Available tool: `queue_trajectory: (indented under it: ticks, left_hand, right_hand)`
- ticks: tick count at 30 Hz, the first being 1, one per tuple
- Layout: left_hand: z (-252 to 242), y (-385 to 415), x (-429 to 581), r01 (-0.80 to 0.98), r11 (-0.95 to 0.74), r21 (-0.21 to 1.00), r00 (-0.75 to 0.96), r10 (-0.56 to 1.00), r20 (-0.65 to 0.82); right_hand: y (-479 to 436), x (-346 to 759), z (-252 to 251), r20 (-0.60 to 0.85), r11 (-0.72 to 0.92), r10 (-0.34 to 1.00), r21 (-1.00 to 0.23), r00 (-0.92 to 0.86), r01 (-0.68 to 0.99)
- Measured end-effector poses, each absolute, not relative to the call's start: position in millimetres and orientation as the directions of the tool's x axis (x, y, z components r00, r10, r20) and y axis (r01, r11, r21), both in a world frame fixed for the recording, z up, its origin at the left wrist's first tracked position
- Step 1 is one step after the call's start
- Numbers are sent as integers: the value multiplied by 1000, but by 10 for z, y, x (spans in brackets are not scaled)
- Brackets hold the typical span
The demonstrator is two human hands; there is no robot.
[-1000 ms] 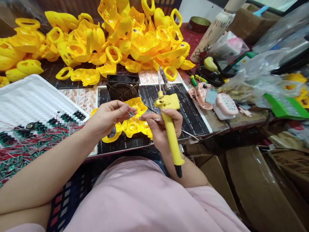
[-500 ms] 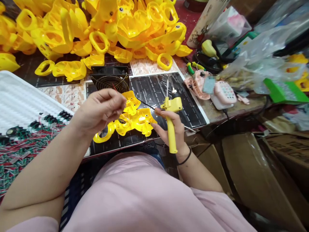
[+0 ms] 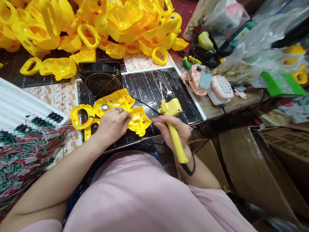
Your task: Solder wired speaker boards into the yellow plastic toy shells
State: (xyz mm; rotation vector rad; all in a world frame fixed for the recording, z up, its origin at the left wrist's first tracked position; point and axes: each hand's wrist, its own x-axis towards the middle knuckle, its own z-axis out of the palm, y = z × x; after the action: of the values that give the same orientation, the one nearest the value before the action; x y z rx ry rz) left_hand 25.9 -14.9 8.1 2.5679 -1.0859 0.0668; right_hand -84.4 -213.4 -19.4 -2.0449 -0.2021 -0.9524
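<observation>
In my right hand (image 3: 184, 130) is a yellow soldering gun (image 3: 177, 141), its metal tip pointing away over the black mat and a dark cord running from it. My left hand (image 3: 112, 125) is lowered onto two open yellow plastic shell halves, its fingers bent together. What they pinch, if anything, is hidden. The farther shell half (image 3: 122, 98) has a round silver disc (image 3: 104, 107) inside and thin wires by its ring-shaped handle. The nearer shell half (image 3: 141, 120) is partly covered by my left hand.
A black fan (image 3: 102, 80) stands behind the shells. Many yellow shells (image 3: 125, 22) are heaped at the back. Wired green circuit boards (image 3: 21, 170) lie at left beside a white tray (image 3: 26, 103). A pink device (image 3: 220, 90) sits to the right, above cardboard boxes (image 3: 241, 154).
My left hand has come down from above the shells onto them, with its fingers closed. The soldering gun has tilted slightly in my right hand. The view has shifted a little.
</observation>
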Motion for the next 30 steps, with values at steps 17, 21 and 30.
queue_trajectory:
  ticks: [17, 21, 30]
  left_hand:
    - [-43, -278, 194, -794, -607, -37, 557, -751, 354]
    - [-39, -283, 191, -798, -602, -32, 554, -753, 355]
    - [-62, -286, 202, -795, -605, -36, 552, -747, 370]
  right_hand:
    - [-2121, -1301, 240, 701, -886, 41, -305, 712, 350]
    - [-2094, -1260, 241, 701, -859, 38, -342, 713, 381]
    - [-2089, -1241, 283, 672, -857, 105, -312, 733, 409]
